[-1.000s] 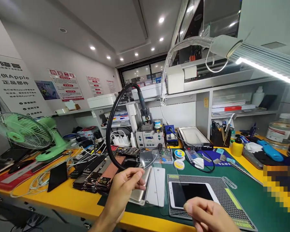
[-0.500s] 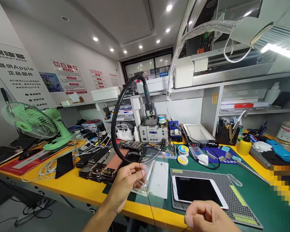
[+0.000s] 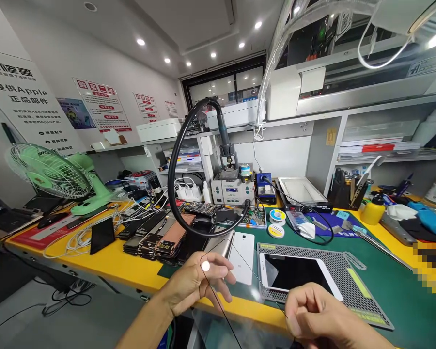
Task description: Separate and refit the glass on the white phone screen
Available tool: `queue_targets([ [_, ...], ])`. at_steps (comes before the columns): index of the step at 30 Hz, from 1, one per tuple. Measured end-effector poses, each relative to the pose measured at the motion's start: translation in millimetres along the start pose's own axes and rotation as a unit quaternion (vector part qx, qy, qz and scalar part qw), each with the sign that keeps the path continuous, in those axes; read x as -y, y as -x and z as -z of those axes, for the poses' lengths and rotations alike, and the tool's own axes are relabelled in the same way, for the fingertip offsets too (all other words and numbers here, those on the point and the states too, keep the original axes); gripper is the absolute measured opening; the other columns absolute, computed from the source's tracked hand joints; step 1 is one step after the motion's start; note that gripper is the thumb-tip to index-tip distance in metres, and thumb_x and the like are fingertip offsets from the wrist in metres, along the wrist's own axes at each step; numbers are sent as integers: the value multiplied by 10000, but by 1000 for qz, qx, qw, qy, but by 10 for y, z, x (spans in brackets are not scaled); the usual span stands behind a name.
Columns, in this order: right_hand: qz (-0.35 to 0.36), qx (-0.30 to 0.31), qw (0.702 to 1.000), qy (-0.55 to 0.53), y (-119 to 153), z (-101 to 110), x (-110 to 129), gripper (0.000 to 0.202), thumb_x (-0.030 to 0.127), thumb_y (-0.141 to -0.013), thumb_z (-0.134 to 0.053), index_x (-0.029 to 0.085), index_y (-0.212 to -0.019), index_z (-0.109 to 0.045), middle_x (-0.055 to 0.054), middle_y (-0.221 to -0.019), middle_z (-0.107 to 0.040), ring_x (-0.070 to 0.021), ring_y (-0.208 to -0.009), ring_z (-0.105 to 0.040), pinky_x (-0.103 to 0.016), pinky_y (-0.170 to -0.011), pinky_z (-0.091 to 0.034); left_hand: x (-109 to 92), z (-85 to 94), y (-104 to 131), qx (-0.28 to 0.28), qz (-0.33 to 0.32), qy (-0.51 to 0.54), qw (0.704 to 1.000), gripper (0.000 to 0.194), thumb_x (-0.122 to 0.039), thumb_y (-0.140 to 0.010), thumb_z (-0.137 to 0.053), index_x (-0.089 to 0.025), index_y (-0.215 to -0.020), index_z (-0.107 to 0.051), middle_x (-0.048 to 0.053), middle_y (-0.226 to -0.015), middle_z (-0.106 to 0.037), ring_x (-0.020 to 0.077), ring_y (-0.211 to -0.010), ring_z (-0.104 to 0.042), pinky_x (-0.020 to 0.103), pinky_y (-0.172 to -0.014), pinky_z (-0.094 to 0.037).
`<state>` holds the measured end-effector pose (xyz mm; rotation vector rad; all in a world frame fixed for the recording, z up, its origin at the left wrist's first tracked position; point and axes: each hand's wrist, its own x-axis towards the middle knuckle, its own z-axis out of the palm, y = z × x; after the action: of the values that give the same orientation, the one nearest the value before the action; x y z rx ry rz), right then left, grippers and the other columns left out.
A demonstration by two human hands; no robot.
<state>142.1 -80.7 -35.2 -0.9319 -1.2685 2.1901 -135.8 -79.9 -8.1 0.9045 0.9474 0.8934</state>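
A clear sheet with a thin black edge (image 3: 236, 291) slants between my two hands, with bright light spots reflected on it. Whether it is glass or film I cannot tell. My left hand (image 3: 199, 283) holds its left side, fingers loosely bent and partly seen through it. At the right edge, my right hand (image 3: 312, 315) pinches the sheet between thumb and curled fingers. Beyond the right hand a white tablet with a dark screen (image 3: 294, 271) lies face up on a grey perforated mat (image 3: 370, 305). Past the left hand lies a white phone (image 3: 244, 252), back up.
Stacked phone parts (image 3: 170, 237) lie at the left, near tangled white cables (image 3: 90, 232) and a green fan (image 3: 83, 186). A grey soldering or hot-air station (image 3: 232, 191) with a looping black hose stands behind. Tweezers (image 3: 381, 247) and a yellow bottle (image 3: 372, 211) are at right.
My left hand has shifted slightly right and down, its fingers more spread. My right hand has moved a little right and up. The sheet's tilt has changed, and the view has shifted.
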Motion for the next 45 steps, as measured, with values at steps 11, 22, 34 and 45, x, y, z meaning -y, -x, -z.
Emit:
queue_targets([
  [11,-21,28,999,-10,-48,39,-22,160,270,-663,-706,149,-610,-616,-12,-389,-582,-88,-255,-462,-135,-274,-309,50,115,-29,59,31,27,997,183,-211,-797,-749,-84,-924,-714,149,-879,-768,256,-679,-755,305,-458,-624],
  [22,-71,41,996,31,-42,78,54,141,265,-619,-674,156,-575,-595,-23,-395,-611,-89,-257,-483,-122,-253,-349,-19,257,-53,103,59,0,993,170,-240,-802,-741,-112,-912,-726,131,-871,-787,259,-688,-767,299,-457,-622],
  [34,-143,90,976,135,-27,98,220,87,180,-569,-549,147,-528,-618,-4,-406,-616,-78,-271,-523,-112,-273,-395,-301,193,-79,179,74,-154,969,186,-263,-828,-716,-109,-929,-744,165,-861,-795,244,-620,-751,236,-385,-520],
  [45,-165,152,946,234,-150,78,404,116,150,-578,-524,151,-528,-629,13,-445,-611,-74,-322,-557,-105,-311,-415,-507,-82,-267,248,90,-270,926,277,-397,-816,-739,-165,-965,-761,127,-884,-800,209,-588,-735,252,-405,-507],
])
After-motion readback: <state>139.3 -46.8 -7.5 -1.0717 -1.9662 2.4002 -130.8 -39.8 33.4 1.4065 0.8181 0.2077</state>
